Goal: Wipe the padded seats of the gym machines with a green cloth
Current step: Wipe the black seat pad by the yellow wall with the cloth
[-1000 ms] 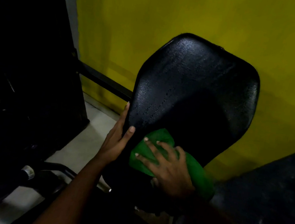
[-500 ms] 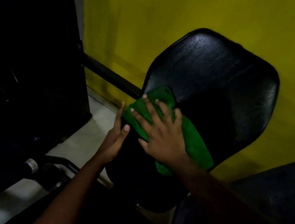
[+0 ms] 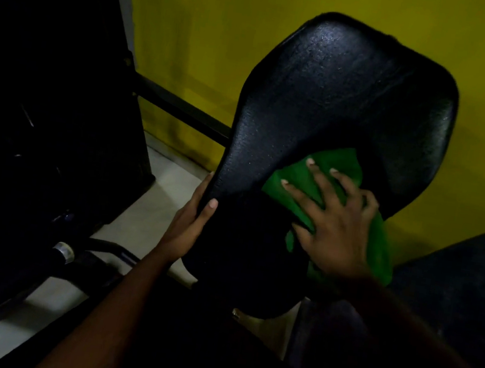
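Your left hand grips the left edge of a black padded seat, thumb on its face and fingers curled behind. Your right hand lies flat with fingers spread, pressing a bright green cloth, folded and rumpled, against the seat's lower middle. Beyond, the seat's pebbled, glossy vinyl widens upward against a yellow wall.

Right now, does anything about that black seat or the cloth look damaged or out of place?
Nothing stands out. The black padded seat looks whole, with no tear visible. The green cloth lies flat under the right hand, and the left hand grips the seat's edge. The dim light hides finer marks.
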`<state>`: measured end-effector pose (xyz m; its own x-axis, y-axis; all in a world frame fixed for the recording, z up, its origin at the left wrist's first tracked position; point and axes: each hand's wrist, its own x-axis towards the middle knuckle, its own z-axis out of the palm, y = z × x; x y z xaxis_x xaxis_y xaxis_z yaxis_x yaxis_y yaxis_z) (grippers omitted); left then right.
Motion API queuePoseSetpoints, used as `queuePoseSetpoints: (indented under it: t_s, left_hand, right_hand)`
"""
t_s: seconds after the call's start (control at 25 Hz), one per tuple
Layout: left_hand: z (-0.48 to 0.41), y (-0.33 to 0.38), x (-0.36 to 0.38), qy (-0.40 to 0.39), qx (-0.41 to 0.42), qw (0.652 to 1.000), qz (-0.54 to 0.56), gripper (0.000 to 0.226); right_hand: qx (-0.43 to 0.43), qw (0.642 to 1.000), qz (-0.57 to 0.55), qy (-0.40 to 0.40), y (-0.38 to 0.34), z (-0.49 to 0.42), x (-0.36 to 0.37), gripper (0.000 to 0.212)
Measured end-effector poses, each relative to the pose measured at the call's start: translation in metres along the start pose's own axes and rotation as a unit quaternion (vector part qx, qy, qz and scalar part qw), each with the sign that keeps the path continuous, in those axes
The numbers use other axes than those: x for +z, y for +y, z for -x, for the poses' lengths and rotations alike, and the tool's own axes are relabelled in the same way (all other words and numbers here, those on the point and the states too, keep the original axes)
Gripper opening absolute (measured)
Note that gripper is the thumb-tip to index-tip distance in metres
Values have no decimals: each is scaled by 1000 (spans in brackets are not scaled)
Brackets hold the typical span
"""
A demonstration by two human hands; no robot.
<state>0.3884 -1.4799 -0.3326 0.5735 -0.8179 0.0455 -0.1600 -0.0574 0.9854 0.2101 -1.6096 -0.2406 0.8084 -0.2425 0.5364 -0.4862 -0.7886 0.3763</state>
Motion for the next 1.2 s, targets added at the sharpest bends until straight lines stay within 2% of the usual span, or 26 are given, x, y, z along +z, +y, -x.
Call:
queuePoseSetpoints:
  t_s: [0.08, 0.24, 0.4, 0.56, 0.68, 0.76, 0.84, 0.92, 1.04, 1.12, 1.2]
  left_hand:
    - [-1, -8, 3, 12, 6, 1000, -1, 69]
    - [-1, -17, 5, 30, 34, 999, -7, 65]
    - [1, -20, 6, 32, 27, 999, 0, 55]
    - [3, -16, 6, 34, 6, 999, 33, 53]
    - [3, -18, 5, 35, -2, 998, 61, 50]
    - [2, -23, 4, 36, 4, 995, 89, 59]
    - [2, -26, 6, 40, -1, 993, 111, 69]
    - [3, -25, 5, 38, -27, 988, 149, 63]
    - [6, -19, 2, 34, -64, 970, 233, 51]
    - [7, -21, -4, 56, -57, 959, 272, 58]
    - [8, -26, -9, 52, -53, 957, 282, 64]
  right_hand:
    - [10, 1000, 16, -6, 6, 11, 2, 76]
    - [2, 999, 24, -36, -31, 51, 29, 77]
    - [-28, 999, -33, -5, -80, 108, 60, 55]
    - [-83, 994, -66, -18, -117, 144, 80, 36]
    - [-91, 994, -53, 1, -95, 98, 62, 49]
    - [-2, 999, -31, 33, -70, 23, 41, 67]
    - [38, 999, -27, 21, -60, -37, 24, 74]
    - [5, 1000, 5, -20, -73, -46, 27, 77]
    - [-78, 995, 20, -55, -98, -12, 46, 80]
    - [-97, 994, 1, -47, -110, 5, 56, 72]
    - [-110, 993, -36, -18, -124, 25, 67, 55]
